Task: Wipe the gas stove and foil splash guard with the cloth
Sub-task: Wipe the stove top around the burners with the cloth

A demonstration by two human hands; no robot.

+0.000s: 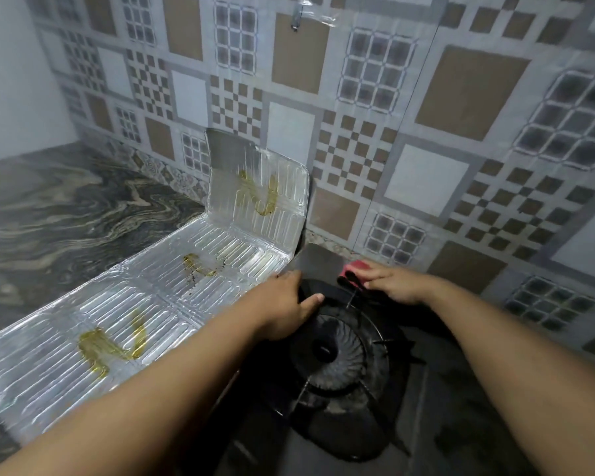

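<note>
Wiping stove [337, 359] rear, frame centre: right hand [397, 285] presses cloth [352, 269]; left hand [285, 304] flat, empty. Next: oily foil [152, 304], left.

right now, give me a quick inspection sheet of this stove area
surface: dark marbled counter, bare where visible
job's things: black gas stove; foil splash guard with yellow-brown greasy smears; red cloth at the stove's back edge
clutter: nothing seen
hands: left hand rests open on the stove's rim; right hand presses on the cloth
cables: nothing seen
surroundings: patterned tile wall
</note>
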